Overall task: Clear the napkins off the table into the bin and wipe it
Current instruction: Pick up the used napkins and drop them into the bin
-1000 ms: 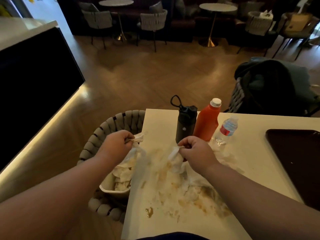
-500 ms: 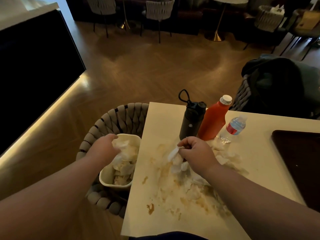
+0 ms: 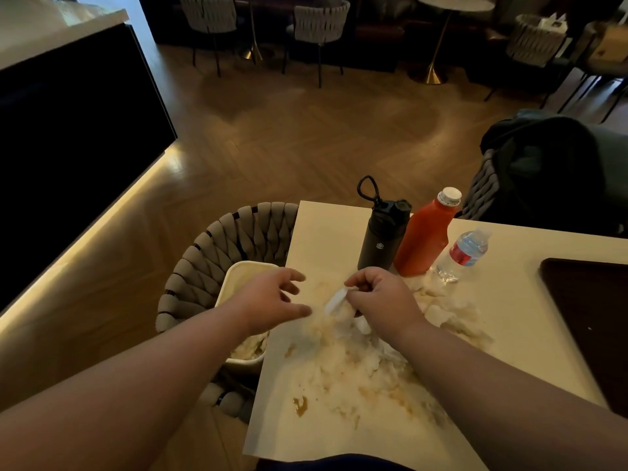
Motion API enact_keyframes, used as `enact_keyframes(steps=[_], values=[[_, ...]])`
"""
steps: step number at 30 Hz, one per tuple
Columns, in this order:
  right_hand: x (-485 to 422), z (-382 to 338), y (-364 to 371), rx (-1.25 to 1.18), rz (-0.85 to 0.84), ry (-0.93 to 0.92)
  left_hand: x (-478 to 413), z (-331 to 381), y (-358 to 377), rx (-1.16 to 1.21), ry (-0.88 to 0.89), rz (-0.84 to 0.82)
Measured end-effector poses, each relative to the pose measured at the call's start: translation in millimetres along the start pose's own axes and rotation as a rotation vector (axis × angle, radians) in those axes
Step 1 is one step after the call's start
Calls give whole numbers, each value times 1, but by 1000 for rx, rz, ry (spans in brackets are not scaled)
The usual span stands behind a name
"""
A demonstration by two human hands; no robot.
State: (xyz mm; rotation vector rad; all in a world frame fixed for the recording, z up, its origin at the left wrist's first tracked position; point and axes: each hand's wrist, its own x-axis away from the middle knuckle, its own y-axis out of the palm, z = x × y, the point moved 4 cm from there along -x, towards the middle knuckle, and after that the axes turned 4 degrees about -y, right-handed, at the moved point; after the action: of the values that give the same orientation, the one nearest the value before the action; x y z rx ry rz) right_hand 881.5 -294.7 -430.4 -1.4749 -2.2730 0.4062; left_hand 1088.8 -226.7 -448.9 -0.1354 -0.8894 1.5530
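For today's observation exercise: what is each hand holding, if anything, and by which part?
The right hand pinches a white napkin by its upper end. The left hand is spread open and holds nothing.

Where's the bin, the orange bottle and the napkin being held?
bin (image 3: 249, 264), head view, its cream rim.
orange bottle (image 3: 423, 239), head view, its body.
napkin (image 3: 334, 299), head view, its pinched white end.

A café or lounge — round pedestal tables (image 3: 455, 2), woven chairs (image 3: 321, 25) (several), an underlit counter (image 3: 85, 130).
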Motion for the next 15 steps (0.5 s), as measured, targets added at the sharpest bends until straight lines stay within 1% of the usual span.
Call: enact_keyframes(steps=[3, 5, 10, 15], values=[[2, -2, 3, -50, -10, -3, 7, 24, 17, 19, 63, -54], [3, -3, 5, -83, -21, -8, 9, 33, 23, 36, 99, -49], [2, 0, 8, -195, -54, 23, 9, 38, 22, 63, 140, 62], [3, 2, 8, -180, -63, 34, 2, 26, 17, 14, 113, 110]])
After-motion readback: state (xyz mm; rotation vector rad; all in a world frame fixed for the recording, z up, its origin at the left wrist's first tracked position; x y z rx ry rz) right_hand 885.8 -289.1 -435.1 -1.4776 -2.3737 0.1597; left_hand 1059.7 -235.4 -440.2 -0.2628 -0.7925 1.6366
